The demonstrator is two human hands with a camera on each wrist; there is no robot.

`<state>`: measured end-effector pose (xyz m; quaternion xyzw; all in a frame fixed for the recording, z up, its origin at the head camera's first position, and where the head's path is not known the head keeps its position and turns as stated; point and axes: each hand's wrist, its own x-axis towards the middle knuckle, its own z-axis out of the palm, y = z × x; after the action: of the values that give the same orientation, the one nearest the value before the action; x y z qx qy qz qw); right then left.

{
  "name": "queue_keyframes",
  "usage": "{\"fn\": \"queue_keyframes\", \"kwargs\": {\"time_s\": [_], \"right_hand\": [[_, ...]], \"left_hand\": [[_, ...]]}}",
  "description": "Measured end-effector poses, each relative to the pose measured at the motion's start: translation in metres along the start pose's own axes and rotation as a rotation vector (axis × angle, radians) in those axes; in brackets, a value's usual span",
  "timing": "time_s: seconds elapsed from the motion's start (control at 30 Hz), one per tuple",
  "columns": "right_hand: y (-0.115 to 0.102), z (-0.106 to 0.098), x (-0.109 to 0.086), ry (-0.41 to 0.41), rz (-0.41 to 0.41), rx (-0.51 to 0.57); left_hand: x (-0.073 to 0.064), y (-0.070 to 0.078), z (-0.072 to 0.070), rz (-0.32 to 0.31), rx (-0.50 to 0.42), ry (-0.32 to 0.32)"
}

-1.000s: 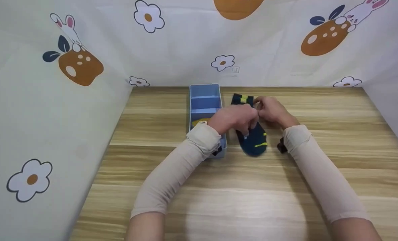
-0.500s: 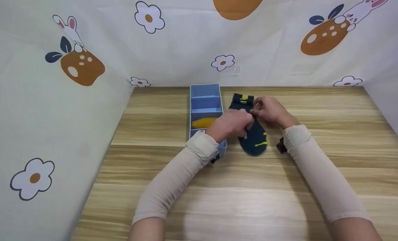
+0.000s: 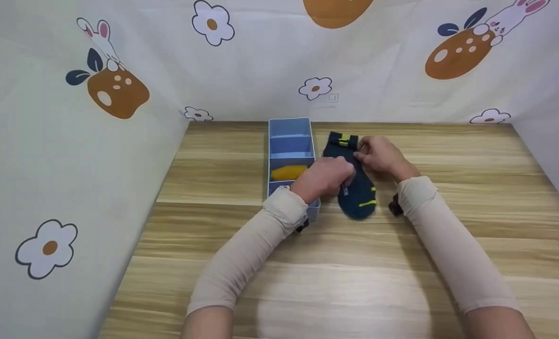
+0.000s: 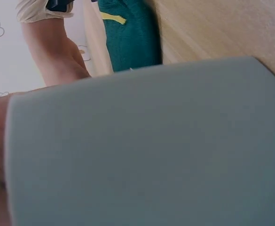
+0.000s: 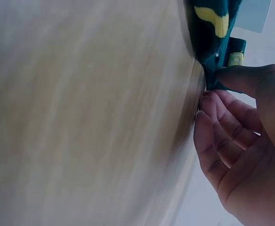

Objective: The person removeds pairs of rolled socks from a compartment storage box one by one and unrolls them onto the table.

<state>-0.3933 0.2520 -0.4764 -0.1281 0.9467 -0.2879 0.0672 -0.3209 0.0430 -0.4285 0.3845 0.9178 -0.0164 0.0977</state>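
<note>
A dark teal sock (image 3: 357, 207) with yellow marks and a folded cuff (image 3: 343, 140) lies flat on the table, toe toward me. At its right edge, just below the cuff, my right hand (image 3: 380, 153) pinches the fabric between thumb and fingertips. The right wrist view shows that hand (image 5: 240, 146) with the sock (image 5: 205, 42) at its fingertips. My left hand (image 3: 325, 175) is bent over the sock's left side with its fingertips hidden beneath. A pale box wall (image 4: 151, 146) covers most of the left wrist view, with the sock (image 4: 132, 40) beyond.
Left of the sock stands a blue divided box (image 3: 290, 128), partly under my left wrist. A mustard-yellow rolled item (image 3: 289, 173) sits in one of its compartments. Printed cloth (image 3: 260, 66) rises behind the wooden table (image 3: 204, 179) and along its sides.
My left hand has come down from near the cuff to the middle of the sock's left side, uncovering the yellow item. The right hand stays at the sock's right edge.
</note>
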Motion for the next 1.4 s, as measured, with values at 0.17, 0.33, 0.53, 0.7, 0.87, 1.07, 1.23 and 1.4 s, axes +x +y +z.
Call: {"fn": "queue_keyframes", "kwargs": {"time_s": [0.17,0.33,0.53,0.7,0.87,1.07,1.23,1.4], "right_hand": [[-0.001,0.001,0.001,0.013,0.005,-0.004],[0.001,0.001,0.003,0.041,0.013,0.049],[0.006,0.0,0.001,0.107,0.028,0.15],[0.007,-0.001,-0.002,0.127,0.056,0.247],[0.008,-0.003,-0.003,0.133,0.042,0.29],[0.013,-0.009,-0.005,0.123,0.036,0.291],[0.017,-0.015,-0.009,0.032,0.049,0.316],[0.023,-0.018,-0.013,0.035,0.064,0.267]], "left_hand": [[0.002,-0.001,0.001,0.013,0.008,-0.03],[0.002,-0.004,0.0,0.034,-0.002,-0.02],[-0.001,-0.008,-0.002,0.047,-0.084,0.007],[-0.003,-0.009,-0.005,0.07,-0.14,0.035],[-0.002,-0.008,-0.009,0.099,-0.145,0.079],[0.004,-0.002,-0.01,0.085,-0.103,0.084],[0.01,0.004,-0.008,0.048,-0.1,0.081],[0.013,0.009,-0.003,0.045,-0.113,0.116]]}}
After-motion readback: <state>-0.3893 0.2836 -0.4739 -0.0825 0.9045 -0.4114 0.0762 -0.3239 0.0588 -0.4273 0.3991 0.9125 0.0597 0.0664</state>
